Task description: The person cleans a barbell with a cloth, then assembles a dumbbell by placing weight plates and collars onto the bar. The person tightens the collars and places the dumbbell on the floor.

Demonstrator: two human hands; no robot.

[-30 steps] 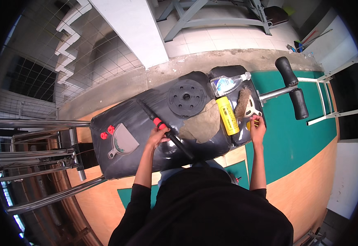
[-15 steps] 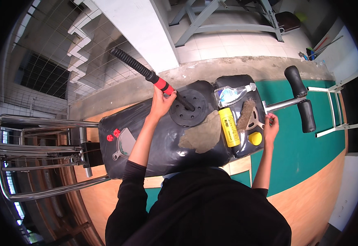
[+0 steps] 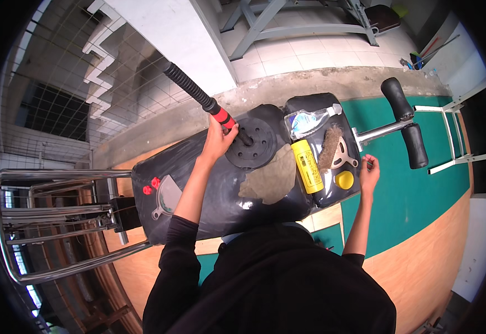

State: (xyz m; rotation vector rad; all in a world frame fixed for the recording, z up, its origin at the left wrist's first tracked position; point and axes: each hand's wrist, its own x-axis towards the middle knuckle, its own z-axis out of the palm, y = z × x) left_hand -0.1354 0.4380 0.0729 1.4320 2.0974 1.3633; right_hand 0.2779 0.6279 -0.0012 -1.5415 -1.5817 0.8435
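My left hand (image 3: 218,140) grips a black ridged bar (image 3: 191,89) at its red-banded part. The bar leans up to the left, its lower end at the centre hole of a round black weight plate (image 3: 252,155) lying on the black padded bench (image 3: 215,217). To the right, my right hand (image 3: 369,171) hovers beside the bench with fingers loosely curled and nothing visible in them. Close to it lies a hand brush (image 3: 334,151) with brown bristles and a pale holed handle. A yellow round cap (image 3: 343,180) sits below the brush.
A yellow cylindrical container (image 3: 308,167), a clear spray bottle (image 3: 311,122) and a grey-brown cloth (image 3: 269,177) lie on the bench. Two small red pieces (image 3: 155,182) and a small fan-shaped pan (image 3: 168,196) rest at the left. Padded rollers (image 3: 415,146) stick out right; chrome rails (image 3: 59,174) extend left.
My right hand has come away from the brush handle, leaving a gap. The bar's upper end has swung slightly to the right in my left hand. The whole view has shifted a little.
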